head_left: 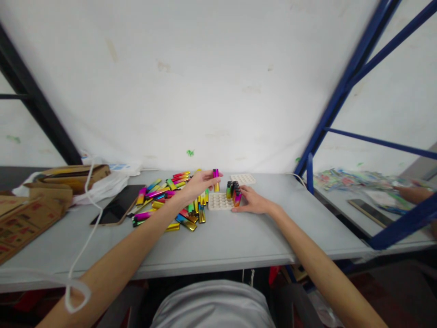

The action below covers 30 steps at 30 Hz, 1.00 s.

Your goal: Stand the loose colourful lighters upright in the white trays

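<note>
Now the left hand (pixel 200 183) pinches a tube (pixel 216 182) upright by the tray (pixel 218 202); the right hand (pixel 254 201), fingers parted, rests against standing tubes (pixel 236 196); such close spacing calls for careful aim.

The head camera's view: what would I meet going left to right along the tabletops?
A printed cardboard box, a dark flat device, a pile of shiny colourful tubes, a white holed tray, the right hand, a second dark flat device, another person's hand.

Light grey shirt (pixel 211 306), softly creased; forearms (pixel 126 246) bare.
</note>
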Each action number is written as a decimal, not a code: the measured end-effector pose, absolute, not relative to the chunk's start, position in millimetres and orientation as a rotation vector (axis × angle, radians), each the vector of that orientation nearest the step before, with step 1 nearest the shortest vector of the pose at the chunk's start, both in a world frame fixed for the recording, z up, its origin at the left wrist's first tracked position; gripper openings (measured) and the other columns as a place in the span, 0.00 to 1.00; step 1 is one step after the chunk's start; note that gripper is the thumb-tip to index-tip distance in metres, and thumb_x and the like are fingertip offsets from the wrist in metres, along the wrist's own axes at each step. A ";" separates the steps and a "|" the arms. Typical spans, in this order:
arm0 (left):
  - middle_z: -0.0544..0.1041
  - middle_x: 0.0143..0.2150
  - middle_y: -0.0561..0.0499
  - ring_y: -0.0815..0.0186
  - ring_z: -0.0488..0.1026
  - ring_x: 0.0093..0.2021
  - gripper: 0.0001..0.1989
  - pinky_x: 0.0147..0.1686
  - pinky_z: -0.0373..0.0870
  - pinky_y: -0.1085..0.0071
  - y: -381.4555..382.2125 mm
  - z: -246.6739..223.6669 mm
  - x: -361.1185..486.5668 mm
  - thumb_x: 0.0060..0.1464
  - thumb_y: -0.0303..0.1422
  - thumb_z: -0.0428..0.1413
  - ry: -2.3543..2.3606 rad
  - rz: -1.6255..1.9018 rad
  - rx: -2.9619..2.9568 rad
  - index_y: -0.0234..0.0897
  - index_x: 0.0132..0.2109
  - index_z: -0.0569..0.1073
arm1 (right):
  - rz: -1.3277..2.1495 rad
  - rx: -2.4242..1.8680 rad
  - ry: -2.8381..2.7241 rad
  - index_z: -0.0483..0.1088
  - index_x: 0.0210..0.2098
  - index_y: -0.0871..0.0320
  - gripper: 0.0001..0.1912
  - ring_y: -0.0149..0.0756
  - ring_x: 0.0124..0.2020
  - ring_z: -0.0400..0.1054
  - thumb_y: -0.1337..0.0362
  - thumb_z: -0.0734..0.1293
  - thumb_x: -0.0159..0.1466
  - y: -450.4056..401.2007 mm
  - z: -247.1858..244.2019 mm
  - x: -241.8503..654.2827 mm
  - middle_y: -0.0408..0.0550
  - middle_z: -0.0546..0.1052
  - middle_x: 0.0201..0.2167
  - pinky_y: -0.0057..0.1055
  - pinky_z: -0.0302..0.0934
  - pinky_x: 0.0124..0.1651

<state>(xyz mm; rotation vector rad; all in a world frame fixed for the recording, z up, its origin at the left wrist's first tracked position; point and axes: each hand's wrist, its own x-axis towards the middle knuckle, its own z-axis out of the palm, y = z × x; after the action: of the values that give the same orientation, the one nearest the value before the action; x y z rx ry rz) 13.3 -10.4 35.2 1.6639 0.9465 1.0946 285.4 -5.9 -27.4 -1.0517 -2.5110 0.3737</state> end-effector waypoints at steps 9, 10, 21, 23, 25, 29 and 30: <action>0.65 0.25 0.58 0.72 0.62 0.19 0.11 0.18 0.62 0.75 -20.3 33.1 24.1 0.58 0.42 0.57 0.789 0.855 1.344 0.38 0.40 0.68 | 0.345 -1.059 -2.530 0.67 0.63 0.62 0.45 0.56 0.62 0.63 0.36 0.72 0.58 -6.5 -26.2 285.1 0.63 0.68 0.61 0.52 0.57 0.68; 0.61 0.23 0.59 0.74 0.57 0.18 0.13 0.16 0.57 0.77 -20.7 33.2 25.2 0.59 0.44 0.55 0.793 0.839 1.288 0.39 0.38 0.67 | 0.343 -1.057 -2.531 0.67 0.63 0.62 0.45 0.56 0.62 0.63 0.35 0.72 0.58 -6.2 -26.4 285.3 0.63 0.69 0.61 0.52 0.57 0.68; 0.47 0.20 0.61 0.75 0.41 0.15 0.16 0.15 0.37 0.76 -18.2 31.1 23.9 0.61 0.42 0.42 0.888 0.850 1.177 0.40 0.27 0.56 | 0.325 -1.045 -2.521 0.69 0.61 0.63 0.44 0.56 0.59 0.65 0.37 0.73 0.58 -3.5 -29.9 287.0 0.64 0.69 0.59 0.54 0.60 0.65; 0.47 0.20 0.61 0.74 0.41 0.15 0.14 0.15 0.37 0.76 -20.0 32.5 24.9 0.59 0.40 0.42 0.904 0.847 1.173 0.40 0.27 0.56 | 0.325 -1.049 -2.518 0.69 0.61 0.62 0.44 0.56 0.59 0.65 0.37 0.73 0.58 -3.8 -29.9 287.0 0.63 0.69 0.59 0.54 0.60 0.66; 0.47 0.19 0.61 0.74 0.41 0.15 0.13 0.15 0.37 0.76 -21.4 33.6 25.7 0.58 0.38 0.42 0.911 0.838 1.176 0.40 0.27 0.57 | 0.323 -1.051 -2.517 0.68 0.61 0.62 0.43 0.56 0.60 0.65 0.37 0.73 0.58 -4.1 -29.9 286.9 0.63 0.69 0.59 0.54 0.60 0.66; 0.48 0.20 0.61 0.75 0.41 0.15 0.13 0.15 0.37 0.77 -21.4 32.7 25.7 0.59 0.38 0.43 0.906 0.869 1.182 0.40 0.28 0.58 | 0.316 -1.056 -2.520 0.68 0.62 0.63 0.44 0.57 0.59 0.65 0.37 0.73 0.58 -4.0 -30.4 286.8 0.64 0.70 0.59 0.54 0.60 0.65; 0.48 0.20 0.61 0.75 0.42 0.15 0.13 0.15 0.37 0.78 -20.9 31.8 25.4 0.59 0.39 0.43 0.902 0.879 1.179 0.39 0.28 0.58 | 0.318 -1.056 -2.518 0.68 0.62 0.63 0.45 0.57 0.60 0.65 0.37 0.73 0.58 -3.9 -30.6 286.8 0.64 0.70 0.59 0.54 0.59 0.66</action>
<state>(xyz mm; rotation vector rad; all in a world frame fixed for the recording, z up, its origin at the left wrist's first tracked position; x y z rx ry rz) 25.4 -20.9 31.8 1.1788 0.9020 0.8795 286.8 -3.9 -30.6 -1.0563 -2.5177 0.3175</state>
